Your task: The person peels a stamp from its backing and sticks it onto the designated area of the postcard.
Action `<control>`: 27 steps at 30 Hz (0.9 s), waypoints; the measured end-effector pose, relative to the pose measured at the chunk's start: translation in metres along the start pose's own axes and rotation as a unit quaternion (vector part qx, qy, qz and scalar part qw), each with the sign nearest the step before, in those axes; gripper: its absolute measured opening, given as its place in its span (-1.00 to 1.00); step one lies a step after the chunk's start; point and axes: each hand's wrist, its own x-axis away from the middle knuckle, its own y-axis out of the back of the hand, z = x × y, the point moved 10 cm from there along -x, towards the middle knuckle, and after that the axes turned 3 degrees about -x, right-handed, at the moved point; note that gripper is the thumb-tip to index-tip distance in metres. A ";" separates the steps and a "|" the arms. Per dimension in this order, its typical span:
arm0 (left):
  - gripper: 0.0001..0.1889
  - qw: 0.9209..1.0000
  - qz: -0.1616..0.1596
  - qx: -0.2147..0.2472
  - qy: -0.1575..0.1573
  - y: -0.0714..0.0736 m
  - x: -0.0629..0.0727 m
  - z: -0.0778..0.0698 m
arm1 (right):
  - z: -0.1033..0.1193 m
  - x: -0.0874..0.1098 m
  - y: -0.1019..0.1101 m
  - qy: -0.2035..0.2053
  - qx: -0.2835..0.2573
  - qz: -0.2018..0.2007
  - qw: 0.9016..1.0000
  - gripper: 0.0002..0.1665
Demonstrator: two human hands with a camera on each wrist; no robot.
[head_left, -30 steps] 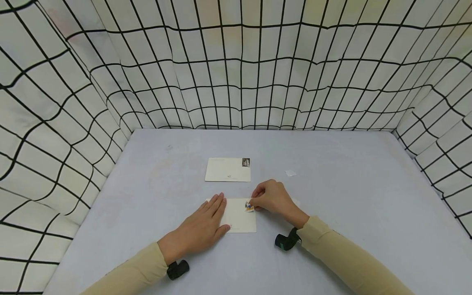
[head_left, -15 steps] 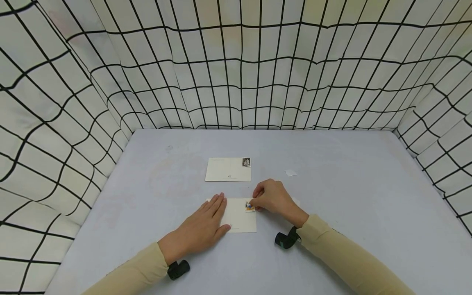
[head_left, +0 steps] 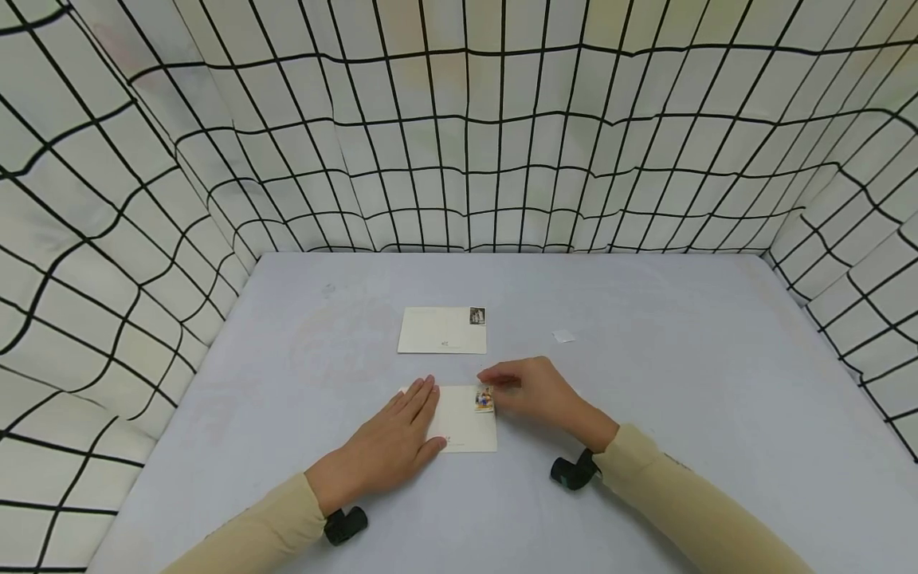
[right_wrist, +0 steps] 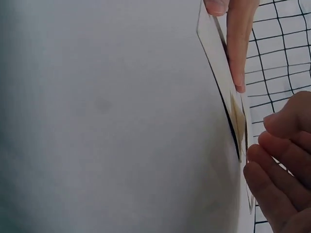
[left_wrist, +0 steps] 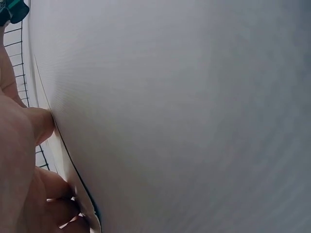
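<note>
My left hand [head_left: 383, 450] lies flat with straight fingers over the left part of a cream postcard [head_left: 459, 430]. On that postcard's upper right corner sits a colourful postage stamp [head_left: 484, 398]; in the right wrist view the stamp [right_wrist: 238, 116] stands slightly raised from the surface. Right beside it is my right hand [head_left: 541, 395], fingers loosely bent, its tips close to the stamp's upper edge. Seen from the right wrist, the thumb and fingers of this hand [right_wrist: 286, 170] are apart and nothing shows between them. The left wrist view has the left fingers [left_wrist: 53, 184] along the postcard's edge.
Farther back lies another cream postcard [head_left: 437, 331] with a dark stamp [head_left: 477, 316] in its corner. A small white paper scrap [head_left: 563, 336] is to its right. Black netting [head_left: 466, 119] over white walls surrounds the white table [head_left: 681, 335] at the back and sides.
The right hand has let go of the stamp's right side and shifted slightly, its fingertips now by the upper edge, exposing more of the stamp. The left hand stays in place.
</note>
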 end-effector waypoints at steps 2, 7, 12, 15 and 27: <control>-0.26 1.000 0.000 -0.001 -0.001 0.000 -0.001 -0.001 | 0.005 0.004 -0.005 0.024 0.028 0.015 0.999 -0.60; -0.25 1.000 0.003 -0.002 0.002 -0.001 -0.003 -0.001 | 0.017 0.015 -0.020 0.065 0.108 0.056 0.990 -0.50; -0.25 1.000 0.003 0.002 0.006 -0.002 -0.001 -0.001 | 0.019 0.028 -0.034 0.078 0.151 0.112 0.979 -0.40; -0.25 1.000 0.002 0.004 0.007 -0.001 0.001 -0.001 | 0.017 0.035 -0.038 0.082 0.172 0.140 0.972 -0.30; -0.25 1.000 -0.005 -0.005 0.005 -0.003 -0.001 -0.002 | 0.014 0.045 -0.038 0.107 0.196 0.198 0.954 -0.03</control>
